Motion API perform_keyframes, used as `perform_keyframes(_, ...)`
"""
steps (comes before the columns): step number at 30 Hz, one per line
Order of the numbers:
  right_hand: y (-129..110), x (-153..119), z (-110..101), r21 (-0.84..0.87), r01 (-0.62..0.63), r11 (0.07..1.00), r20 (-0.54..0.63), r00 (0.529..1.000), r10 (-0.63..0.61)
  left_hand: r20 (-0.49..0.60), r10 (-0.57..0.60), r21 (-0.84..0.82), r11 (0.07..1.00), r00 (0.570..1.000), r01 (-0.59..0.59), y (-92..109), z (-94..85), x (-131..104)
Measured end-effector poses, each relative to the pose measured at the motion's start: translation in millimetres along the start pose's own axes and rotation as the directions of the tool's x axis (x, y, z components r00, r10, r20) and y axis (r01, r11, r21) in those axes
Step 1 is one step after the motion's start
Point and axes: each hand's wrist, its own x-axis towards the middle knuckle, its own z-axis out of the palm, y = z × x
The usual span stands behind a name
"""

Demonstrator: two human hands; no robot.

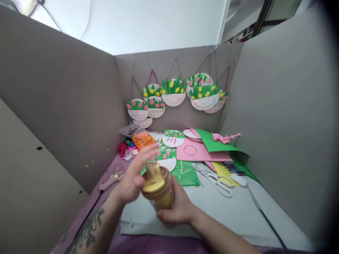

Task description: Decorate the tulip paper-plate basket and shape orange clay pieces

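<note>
Left hand (137,173) hovers at the top of the glue bottle (159,192), fingers spread and blurred, palm near the yellow cap (153,181). Can't tell if it actually touches the cap. Right hand (177,208) is wrapped around the lower body of the bottle, holding it upright above the near edge of the desk (238,218).

Risks, as I judge them:
- One-hand grip low on the bottle, top-heavy cap: it could tip or slip if the left hand pushes sideways.
- If the cap is loose, glue could drip onto the white sheet (206,211) below or the paper pieces just beyond.

Around, left to right:
- Pink tool (112,178) lies on the purple cover by the left wall, near the left forearm.
- Orange packet (141,139) and small scraps in the back-left corner.
- Paper-plate flower crafts: two flat on the desk, one marked "Hi" (173,138), more hanging on the back wall (173,91).
- Pink paper (198,151) with a ring on it, green paper (219,143) overlapping it.
- Scissors (214,178) lie open just right of the bottle, nearest obstacle for a reach to the right.
- Cable (265,215) runs along the right side.

Cardboard walls close in three sides, so the working space is tight.
</note>
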Motion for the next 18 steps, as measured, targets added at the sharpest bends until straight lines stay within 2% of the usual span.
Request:
perform_keyframes(1,-4.7,8.7,-6.6,0.040,0.025,0.999,-0.035,0.999,-0.023,-0.263,-0.014,-0.083,0.997,0.965,-0.008,-17.1,-2.6,0.5)
perform_keyframes(2,-9.3,19.9,-14.6,0.083,0.044,0.996,-0.068,0.997,-0.039,-0.475,-0.042,-0.110,0.994,0.879,-0.012,-36.0,-5.3,1.1)
perform_keyframes(3,-13.4,33.8,-23.8,0.128,0.054,0.990,-0.088,0.995,-0.043,-0.618,-0.078,-0.101,0.995,0.782,0.020,-55.8,-7.9,1.7)
perform_keyframes(4,-16.1,50.3,-33.8,0.150,0.053,0.987,-0.104,0.994,-0.038,-0.703,-0.121,-0.080,0.993,0.701,0.091,-75.3,-9.9,2.0)
perform_keyframes(5,-16.7,69.2,-44.2,0.149,0.067,0.987,-0.131,0.990,-0.047,-0.739,-0.162,-0.070,0.984,0.654,0.165,-93.7,-11.3,1.8)
perform_keyframes(6,-14.7,90.2,-54.6,0.129,0.092,0.987,-0.182,0.981,-0.067,-0.742,-0.192,-0.059,0.973,0.643,0.223,-110.2,-11.7,1.1)
perform_keyframes(7,-9.6,112.9,-64.5,0.082,0.132,0.988,-0.267,0.958,-0.106,-0.729,-0.202,-0.039,0.966,0.654,0.255,-124.5,-11.1,-0.5)
perform_keyframes(9,10.3,160.8,-81.8,-0.060,0.185,0.981,-0.439,0.877,-0.193,-0.694,-0.210,0.005,0.955,0.689,0.296,-146.4,-7.7,-6.1)
perform_keyframes(12,58.3,229.8,-98.4,-0.216,0.131,0.968,-0.569,0.788,-0.234,-0.668,-0.193,0.090,0.937,0.718,0.336,-167.8,-0.1,-20.7)
perform_keyframes(14,94.7,267.9,-103.5,-0.252,0.106,0.962,-0.568,0.788,-0.236,-0.641,-0.176,0.173,0.915,0.747,0.364,-178.0,3.6,-32.7)
perform_keyframes(16,128.7,297.7,-105.8,-0.292,0.048,0.955,-0.559,0.802,-0.212,-0.572,-0.149,0.291,0.883,0.806,0.369,-185.8,5.1,-43.4)
perform_keyframes(18,157.6,319.7,-107.1,-0.325,-0.049,0.944,-0.559,0.815,-0.150,-0.494,-0.074,0.403,0.863,0.866,0.304,-190.3,4.2,-50.3)
